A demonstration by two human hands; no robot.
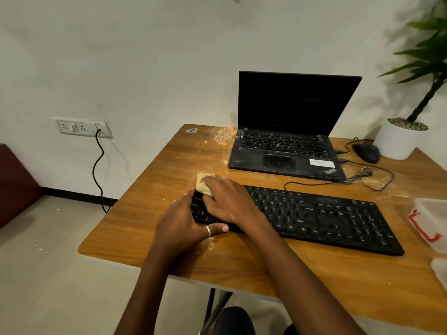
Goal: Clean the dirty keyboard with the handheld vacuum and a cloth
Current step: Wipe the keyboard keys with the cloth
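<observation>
A black keyboard (321, 218) lies across the wooden table (169, 165), its cable running toward the laptop. My right hand (229, 201) presses a pale yellow cloth (202, 185) onto the keyboard's far left corner; most of the cloth is hidden under the fingers. My left hand (183, 223) grips the keyboard's left end, with its thumb along the front edge. Pale dust and crumbs are scattered on the table around the keyboard. No handheld vacuum is in view.
A dusty open laptop (287, 151) stands behind the keyboard, with a black mouse (366, 152) and a white plant pot (399, 139) to its right. Clear plastic containers (433, 223) sit at the right edge. A wall socket (82, 128) with a plugged cable is at left.
</observation>
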